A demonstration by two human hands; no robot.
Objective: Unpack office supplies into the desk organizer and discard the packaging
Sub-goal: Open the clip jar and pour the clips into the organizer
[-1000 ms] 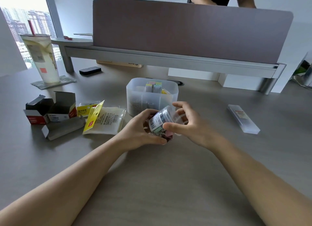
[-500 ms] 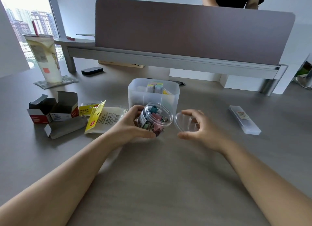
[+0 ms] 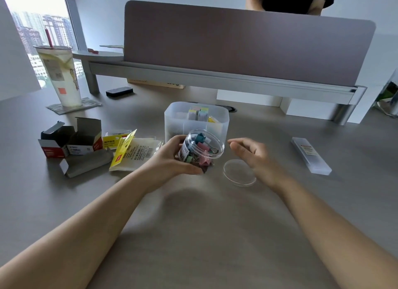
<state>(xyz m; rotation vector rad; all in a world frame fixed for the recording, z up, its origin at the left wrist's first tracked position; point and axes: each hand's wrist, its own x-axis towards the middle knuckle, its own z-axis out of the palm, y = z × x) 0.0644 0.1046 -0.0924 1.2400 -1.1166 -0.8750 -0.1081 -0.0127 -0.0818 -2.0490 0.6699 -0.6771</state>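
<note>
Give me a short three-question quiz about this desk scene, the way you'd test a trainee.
1. True or false: the clear lid is on the jar of binder clips.
2. Which of the two hands grips the jar? A) left hand B) right hand C) both
3. Fill in: the translucent organizer stands directly ______ the jar, as the camera sees it.

Key:
1. False. The lid lies flat on the desk, just right of the jar.
2. A. The right hand hangs open above the lid, holding nothing.
3. Behind. Coloured sticky notes show inside it.
</note>
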